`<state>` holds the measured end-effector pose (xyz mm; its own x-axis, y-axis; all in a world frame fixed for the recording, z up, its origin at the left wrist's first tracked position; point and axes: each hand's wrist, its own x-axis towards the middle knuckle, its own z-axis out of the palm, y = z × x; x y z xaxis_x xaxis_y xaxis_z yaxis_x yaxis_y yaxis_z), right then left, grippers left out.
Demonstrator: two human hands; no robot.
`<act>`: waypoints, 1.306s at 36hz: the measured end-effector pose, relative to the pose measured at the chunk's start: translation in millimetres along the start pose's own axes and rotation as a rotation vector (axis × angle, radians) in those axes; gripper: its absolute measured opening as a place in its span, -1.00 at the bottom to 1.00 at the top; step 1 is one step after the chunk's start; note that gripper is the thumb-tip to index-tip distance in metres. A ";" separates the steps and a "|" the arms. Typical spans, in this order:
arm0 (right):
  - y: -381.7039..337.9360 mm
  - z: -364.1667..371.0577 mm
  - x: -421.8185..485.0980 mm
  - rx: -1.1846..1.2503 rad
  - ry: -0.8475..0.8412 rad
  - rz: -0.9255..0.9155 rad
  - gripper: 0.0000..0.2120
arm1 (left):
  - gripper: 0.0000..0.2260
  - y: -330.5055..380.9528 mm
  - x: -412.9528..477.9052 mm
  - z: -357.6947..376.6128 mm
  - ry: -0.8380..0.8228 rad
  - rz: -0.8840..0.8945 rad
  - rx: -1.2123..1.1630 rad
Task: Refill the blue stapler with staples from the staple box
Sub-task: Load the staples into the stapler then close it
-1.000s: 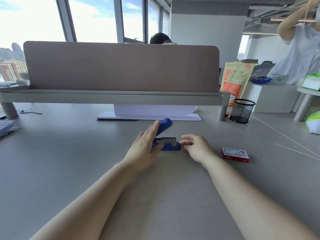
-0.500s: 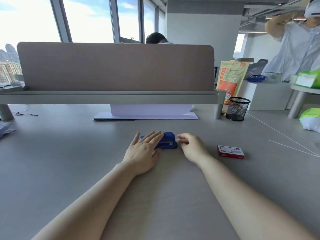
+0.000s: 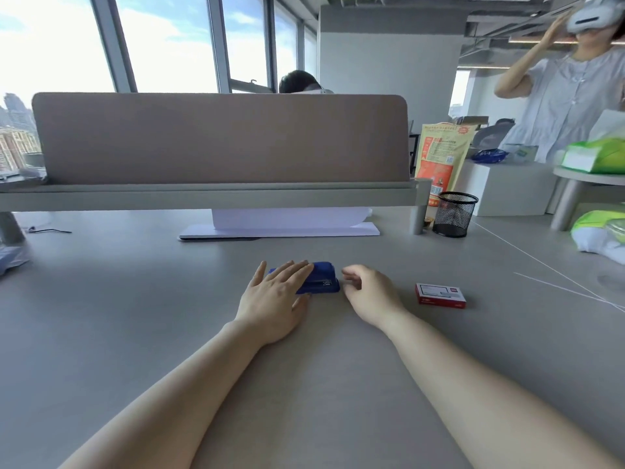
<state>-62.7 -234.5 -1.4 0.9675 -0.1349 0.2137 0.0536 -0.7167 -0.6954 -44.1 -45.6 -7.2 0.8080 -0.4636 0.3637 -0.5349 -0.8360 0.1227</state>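
The blue stapler (image 3: 321, 282) lies closed at mid-desk. The left hand (image 3: 274, 299) rests flat on it, fingers spread. The right hand (image 3: 368, 292), just at its 3 o'clock, is loosely curled and holds nothing. Farther at 3 o'clock lies the closed red staple box (image 3: 440, 295). Bare grey desk (image 3: 135, 316) surrounds them. At 1 o'clock stands a black mesh pen cup (image 3: 455, 214), contents unclear.

Black mesh cup (image 3: 454, 214) beside an orange bag (image 3: 439, 157), perhaps snacks; grey divider (image 3: 220, 138) behind
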 end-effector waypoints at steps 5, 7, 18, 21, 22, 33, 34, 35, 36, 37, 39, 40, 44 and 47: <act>3.9 -12.0 -13.4 -0.132 0.023 -0.026 -0.65 | -0.51 3.2 -2.4 -0.1 0.006 -0.009 0.024; 8.1 -20.4 -19.6 -0.176 0.058 -0.047 -0.66 | -0.49 3.5 -3.6 0.7 0.013 -0.010 0.032; 54.5 -64.7 -45.2 -0.586 0.211 0.121 -0.71 | -0.29 8.9 -8.6 3.3 0.026 -0.085 0.004; 55.5 -63.4 -41.1 -0.583 0.167 0.089 -0.71 | -0.37 10.0 -5.3 4.4 -0.040 -0.099 -0.005; 54.5 -61.5 -38.2 -0.572 0.142 0.066 -0.70 | -0.40 10.3 -3.7 3.8 -0.061 -0.106 -0.008; 45.8 -25.9 34.7 -0.429 0.069 -0.048 -0.67 | -0.38 -6.4 51.7 19.0 -0.140 -0.145 -0.033; 45.9 -22.2 43.9 -0.420 0.064 -0.049 -0.63 | -0.38 -8.6 59.7 21.8 -0.141 -0.151 -0.040; 46.6 -18.2 53.7 -0.410 0.060 -0.054 -0.60 | -0.37 -10.8 67.3 24.5 -0.140 -0.154 -0.044; 46.3 -14.8 62.5 -0.403 0.055 -0.057 -0.57 | -0.37 -13.2 75.1 27.6 -0.137 -0.155 -0.051; 46.6 -11.4 71.6 -0.396 0.055 -0.063 -0.55 | -0.37 -15.3 82.7 30.5 -0.135 -0.155 -0.061; 47.1 -5.3 88.1 -0.382 0.053 -0.074 -0.52 | -0.37 -19.8 96.7 36.6 -0.132 -0.153 -0.092; 46.6 -2.9 95.2 -0.384 0.051 -0.078 -0.52 | -0.37 -21.6 103.1 39.3 -0.132 -0.151 -0.102; 49.9 6.1 122.5 -0.391 0.037 -0.091 -0.52 | -0.38 -28.0 122.6 47.1 -0.132 -0.137 -0.105; 52.3 10.9 138.2 -0.387 0.041 -0.098 -0.53 | -0.38 -31.1 131.9 50.5 -0.129 -0.131 -0.093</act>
<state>76.6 -283.2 -15.7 0.9513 -0.0752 0.2990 0.0403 -0.9311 -0.3625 91.5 -95.6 -9.7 0.8938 -0.3915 0.2189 -0.4390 -0.8636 0.2478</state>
